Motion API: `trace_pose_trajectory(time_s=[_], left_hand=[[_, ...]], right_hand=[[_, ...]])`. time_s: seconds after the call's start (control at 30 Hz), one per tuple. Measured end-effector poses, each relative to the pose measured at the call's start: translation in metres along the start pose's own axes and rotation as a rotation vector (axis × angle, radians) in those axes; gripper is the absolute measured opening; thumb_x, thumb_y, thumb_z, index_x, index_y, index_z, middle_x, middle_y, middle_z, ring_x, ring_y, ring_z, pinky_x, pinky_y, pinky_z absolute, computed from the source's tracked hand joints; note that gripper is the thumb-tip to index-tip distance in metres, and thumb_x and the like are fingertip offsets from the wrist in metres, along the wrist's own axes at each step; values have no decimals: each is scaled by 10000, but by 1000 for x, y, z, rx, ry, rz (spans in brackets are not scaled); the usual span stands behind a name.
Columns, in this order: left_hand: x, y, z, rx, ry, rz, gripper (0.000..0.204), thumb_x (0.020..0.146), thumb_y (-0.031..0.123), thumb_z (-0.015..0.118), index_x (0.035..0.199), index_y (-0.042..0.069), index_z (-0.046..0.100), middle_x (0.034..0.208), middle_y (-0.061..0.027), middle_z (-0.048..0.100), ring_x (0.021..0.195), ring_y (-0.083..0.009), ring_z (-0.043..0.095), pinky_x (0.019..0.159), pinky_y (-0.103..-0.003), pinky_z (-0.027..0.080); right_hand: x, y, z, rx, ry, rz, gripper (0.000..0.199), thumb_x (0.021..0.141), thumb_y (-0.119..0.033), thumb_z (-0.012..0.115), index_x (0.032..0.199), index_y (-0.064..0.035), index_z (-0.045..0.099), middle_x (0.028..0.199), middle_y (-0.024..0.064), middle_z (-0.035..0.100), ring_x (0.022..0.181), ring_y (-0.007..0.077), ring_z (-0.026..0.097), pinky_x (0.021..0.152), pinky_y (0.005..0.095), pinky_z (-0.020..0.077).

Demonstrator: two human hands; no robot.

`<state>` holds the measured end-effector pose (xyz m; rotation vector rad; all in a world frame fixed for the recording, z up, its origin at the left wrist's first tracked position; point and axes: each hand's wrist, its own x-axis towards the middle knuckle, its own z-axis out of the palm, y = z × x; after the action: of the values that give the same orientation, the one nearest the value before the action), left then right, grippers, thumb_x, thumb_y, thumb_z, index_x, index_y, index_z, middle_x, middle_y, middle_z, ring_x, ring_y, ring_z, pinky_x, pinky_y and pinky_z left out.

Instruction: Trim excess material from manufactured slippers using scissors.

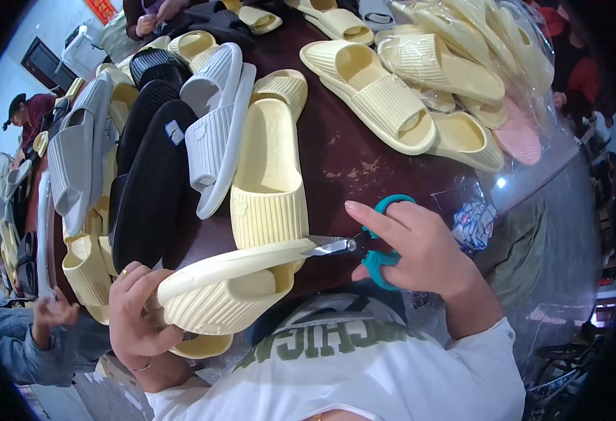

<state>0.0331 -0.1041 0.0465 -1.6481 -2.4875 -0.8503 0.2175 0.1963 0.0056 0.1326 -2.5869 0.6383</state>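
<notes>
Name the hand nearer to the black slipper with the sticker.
Left. The left hand is just below the black slipper in the picture; the right hand, holding scissors, is far off to the right.

Dark red table [343, 200] with pale scuffs, bearing ribbed grey slippers [210, 149] and black slippers [152, 179] toward the left, one black sole marked with a small blue-and-white label [174, 132]. At upper right, cream slippers [462, 74] lie heaped, many in clear plastic [532, 43], beside a pink slipper [521, 140]. Nearby sits a bundle of blue-and-white packets [474, 226]. Far left, a co-worker [37, 116] in a dark cap [17, 103] leans forward before a pale wall [13, 130]
</notes>
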Motion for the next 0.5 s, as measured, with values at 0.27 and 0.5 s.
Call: trace_pose_trajectory(time_s=[0.27,0.5], left_hand=[[3,-6,0,-59,-46,22,564,378,283,613,843,-36,582,615,-91,446,555,-247,405,532,-328,335],[-2,-16,3,-172,-28,31,554,403,243,650,872,-41,570,612,-101,432,547,-247,399,523,-326,319]], right_hand=[[-2,1,-4,70,-71,-7,744,553,-224,801,1217,-60,508,677,70,484,574,226,481,502,324,404],[-7,1,-2,162,7,67,717,560,-231,801,1193,-54,516,696,82,502,588,242,495,519,332,418]])
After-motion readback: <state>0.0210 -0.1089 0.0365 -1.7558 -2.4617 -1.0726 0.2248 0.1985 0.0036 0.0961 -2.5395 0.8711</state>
